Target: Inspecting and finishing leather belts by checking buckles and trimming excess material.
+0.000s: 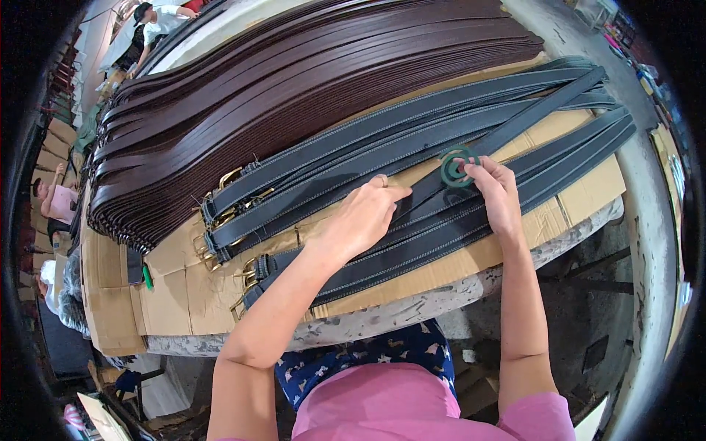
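My right hand (497, 192) pinches a green flat spiral coil (457, 167) and holds it over the black belts. My left hand (362, 217) is closed at a black belt (507, 128) that runs slantwise across the others toward the far right; my fingers partly hide where they grip it. Several black belts with pale stitching (434, 121) lie behind my hands in a bundle. A nearer bundle of black belts (412, 253) lies under my forearms. Brass-coloured buckles (234, 202) sit at the left ends of the belts.
A big stack of dark brown straps (316, 81) fills the back of the table. Cardboard sheets (176, 301) cover the tabletop. A green marker-like object (148, 277) and a dark flat object (135, 266) lie at the left. Other people (158, 26) are at the far left.
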The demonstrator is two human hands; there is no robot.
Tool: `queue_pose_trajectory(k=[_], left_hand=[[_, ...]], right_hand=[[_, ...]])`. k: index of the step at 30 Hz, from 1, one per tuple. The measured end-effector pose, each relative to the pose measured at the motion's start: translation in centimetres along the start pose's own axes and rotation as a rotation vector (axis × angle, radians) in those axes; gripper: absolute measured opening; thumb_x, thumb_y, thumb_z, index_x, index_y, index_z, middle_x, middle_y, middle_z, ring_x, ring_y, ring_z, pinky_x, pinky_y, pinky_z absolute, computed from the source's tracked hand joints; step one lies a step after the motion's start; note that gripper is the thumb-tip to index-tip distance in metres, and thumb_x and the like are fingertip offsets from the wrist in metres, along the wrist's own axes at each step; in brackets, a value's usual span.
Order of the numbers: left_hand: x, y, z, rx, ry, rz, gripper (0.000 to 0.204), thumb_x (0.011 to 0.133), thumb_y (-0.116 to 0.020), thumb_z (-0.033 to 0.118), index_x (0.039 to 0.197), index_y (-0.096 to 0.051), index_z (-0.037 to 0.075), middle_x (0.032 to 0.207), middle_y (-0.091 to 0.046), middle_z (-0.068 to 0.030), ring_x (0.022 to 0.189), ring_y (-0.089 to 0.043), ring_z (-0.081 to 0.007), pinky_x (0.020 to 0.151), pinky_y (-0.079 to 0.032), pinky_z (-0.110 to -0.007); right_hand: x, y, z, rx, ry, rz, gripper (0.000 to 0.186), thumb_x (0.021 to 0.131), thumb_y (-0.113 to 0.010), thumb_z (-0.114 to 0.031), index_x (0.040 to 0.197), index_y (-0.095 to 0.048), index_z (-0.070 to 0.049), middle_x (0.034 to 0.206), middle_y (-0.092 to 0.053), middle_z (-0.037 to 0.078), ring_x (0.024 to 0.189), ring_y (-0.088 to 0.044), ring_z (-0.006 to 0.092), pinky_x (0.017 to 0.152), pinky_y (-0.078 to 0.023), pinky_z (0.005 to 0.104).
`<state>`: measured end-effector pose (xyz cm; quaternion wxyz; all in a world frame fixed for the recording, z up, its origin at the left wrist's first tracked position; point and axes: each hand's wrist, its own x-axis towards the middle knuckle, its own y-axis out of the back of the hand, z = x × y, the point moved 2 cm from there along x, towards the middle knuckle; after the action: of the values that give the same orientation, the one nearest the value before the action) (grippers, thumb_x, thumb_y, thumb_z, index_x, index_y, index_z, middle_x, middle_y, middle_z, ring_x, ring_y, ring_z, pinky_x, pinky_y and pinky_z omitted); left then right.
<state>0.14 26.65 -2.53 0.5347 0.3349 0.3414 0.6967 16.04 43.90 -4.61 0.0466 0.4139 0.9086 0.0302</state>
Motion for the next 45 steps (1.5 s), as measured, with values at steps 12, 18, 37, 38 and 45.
queue_pose_trajectory(k=[12,18,37,38,45], left_hand=[[2.6,-1.4,1.3,0.119,0.092,-0.077,0.031,0.095,-0.05,0.016,0.125,-0.06,0.013,0.099,-0.059,-0.0238,0.091,-0.062,-0.0397,0.08,-0.05,-0.046],[2.3,-0.7,1.6,0.2,-0.02,-0.007,0.022,0.087,-0.06,0.011,0.107,-0.068,0.005,0.096,-0.06,-0.0244,0.086,-0.062,-0.0388,0.078,-0.05,-0.044],[7.9,-1.0,0.8,0.184,-0.1,-0.024,0.012,0.076,-0.063,0.005,0.081,-0.069,-0.003,0.084,-0.066,-0.0217,0.082,-0.065,-0.0371,0.074,-0.052,-0.044],[8.0,-1.0,1.0,0.216,-0.117,-0.02,0.011,0.074,-0.062,0.004,0.079,-0.069,-0.003,0.084,-0.066,-0.0225,0.082,-0.065,-0.0376,0.073,-0.052,-0.044],[8.5,-1.3,1.7,0.275,-0.144,-0.022,0.007,0.069,-0.063,0.001,0.072,-0.068,-0.004,0.077,-0.064,-0.0248,0.077,-0.065,-0.0405,0.07,-0.053,-0.045]], right_hand=[[0.5,0.2,0.8,0.379,-0.023,0.094,0.021,0.093,-0.056,-0.018,0.098,-0.064,0.0,0.098,-0.066,0.005,0.091,-0.061,0.0107,0.084,-0.045,0.024],[0.8,0.7,1.5,0.337,-0.024,0.091,0.021,0.094,-0.055,-0.014,0.102,-0.058,0.005,0.102,-0.065,0.01,0.098,-0.063,0.0183,0.091,-0.047,0.0306],[0.7,0.2,1.0,0.425,-0.052,0.135,0.015,0.092,-0.059,-0.017,0.094,-0.063,-0.002,0.09,-0.066,0.003,0.082,-0.06,0.0076,0.074,-0.047,0.0207],[0.6,0.1,0.8,0.431,-0.039,0.128,0.014,0.092,-0.059,-0.017,0.092,-0.063,-0.003,0.089,-0.066,0.003,0.08,-0.06,0.0071,0.072,-0.046,0.0199],[0.9,0.3,1.4,0.418,-0.036,0.131,0.012,0.091,-0.059,-0.015,0.087,-0.063,-0.004,0.082,-0.065,0.001,0.068,-0.051,0.0029,0.061,-0.039,0.0177]])
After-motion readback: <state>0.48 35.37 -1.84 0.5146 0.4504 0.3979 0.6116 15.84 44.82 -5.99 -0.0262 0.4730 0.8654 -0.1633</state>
